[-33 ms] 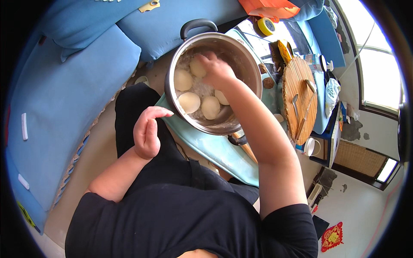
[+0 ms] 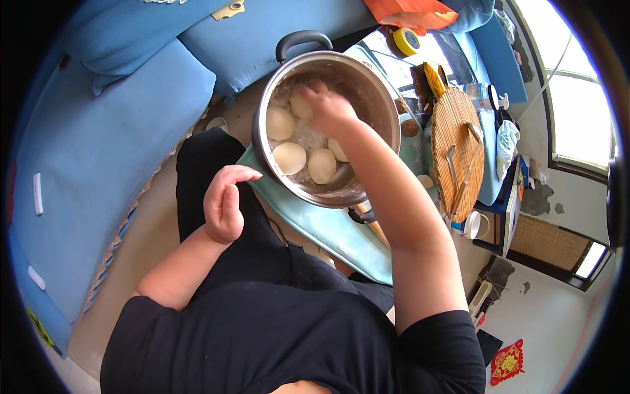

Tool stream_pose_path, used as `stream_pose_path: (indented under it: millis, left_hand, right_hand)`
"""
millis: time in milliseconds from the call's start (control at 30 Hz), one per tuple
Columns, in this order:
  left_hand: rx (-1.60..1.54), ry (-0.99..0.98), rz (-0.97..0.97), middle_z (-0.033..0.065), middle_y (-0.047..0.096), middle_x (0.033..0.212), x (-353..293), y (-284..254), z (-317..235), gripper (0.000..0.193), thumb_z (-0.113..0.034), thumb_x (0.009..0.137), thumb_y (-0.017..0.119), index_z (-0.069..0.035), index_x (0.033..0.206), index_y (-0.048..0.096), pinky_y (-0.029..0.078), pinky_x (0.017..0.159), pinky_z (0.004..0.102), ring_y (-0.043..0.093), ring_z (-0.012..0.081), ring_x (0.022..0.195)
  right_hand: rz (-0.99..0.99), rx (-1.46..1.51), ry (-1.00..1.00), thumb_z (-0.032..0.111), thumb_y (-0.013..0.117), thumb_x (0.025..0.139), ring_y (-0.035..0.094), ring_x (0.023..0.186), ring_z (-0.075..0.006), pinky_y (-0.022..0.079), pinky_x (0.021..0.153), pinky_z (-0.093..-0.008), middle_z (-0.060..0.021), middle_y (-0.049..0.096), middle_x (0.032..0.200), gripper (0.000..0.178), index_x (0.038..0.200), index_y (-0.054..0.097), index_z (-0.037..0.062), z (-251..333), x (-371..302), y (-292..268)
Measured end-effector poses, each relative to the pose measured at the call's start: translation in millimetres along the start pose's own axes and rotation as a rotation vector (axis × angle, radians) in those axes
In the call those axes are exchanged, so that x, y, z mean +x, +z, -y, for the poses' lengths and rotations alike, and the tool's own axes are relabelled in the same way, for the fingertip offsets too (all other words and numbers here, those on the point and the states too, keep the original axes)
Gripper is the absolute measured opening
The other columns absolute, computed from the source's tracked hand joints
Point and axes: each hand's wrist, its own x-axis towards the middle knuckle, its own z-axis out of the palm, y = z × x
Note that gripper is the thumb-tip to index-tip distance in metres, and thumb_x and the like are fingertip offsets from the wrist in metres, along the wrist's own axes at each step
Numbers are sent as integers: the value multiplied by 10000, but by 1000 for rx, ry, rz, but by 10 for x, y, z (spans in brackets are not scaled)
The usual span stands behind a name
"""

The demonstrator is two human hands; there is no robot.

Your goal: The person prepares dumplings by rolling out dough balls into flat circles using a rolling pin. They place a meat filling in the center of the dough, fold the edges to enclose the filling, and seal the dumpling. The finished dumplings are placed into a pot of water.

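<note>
A deep steel pot [image 2: 260, 141] with black handles stands in front of me, tilted toward me in the view. Several smooth, pale dough balls [image 2: 289, 158] lie in it on a white, floury-looking bottom. My right hand [image 2: 327, 110] reaches down inside the pot. Its fingers curl over the right side of the farthest dough ball [image 2: 300, 107], and part of that ball is hidden beneath them. Outside the pot, left of its near rim, my left hand [image 2: 225, 205] hangs in the air. Its fingers are stretched out and bent at the knuckles, holding nothing.
Under the pot is a light green tabletop [image 2: 315, 226]. To the right, a round slatted board [image 2: 453, 105] carries a spoon [image 2: 451, 164] and other utensils. A yellow tape roll [image 2: 406, 41] lies beyond. A blue sofa [image 2: 111, 138] runs along the left.
</note>
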Motion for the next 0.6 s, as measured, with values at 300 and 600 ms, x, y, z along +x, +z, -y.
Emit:
stream_pose_path:
  millis: [300,600]
  left_hand:
    - [85,-59,-60,155,594,961,-49,-42,222,238,-153,956,399,23,1000,554,449,782,307,565,233,857]
    - [126,-48,-46,161,581,957,-47,-60,238,331,-222,980,329,38,1001,532,431,776,309,530,206,825]
  right_hand:
    - [20,173,153,74,683,658,534,1069,-361,471,903,-415,-174,433,1231,585,1209,504,156,163,116,-48]
    - [-91,141,171,250,675,728,559,1068,-315,464,906,-377,-182,551,1188,590,1270,485,115,-257,-43,-245]
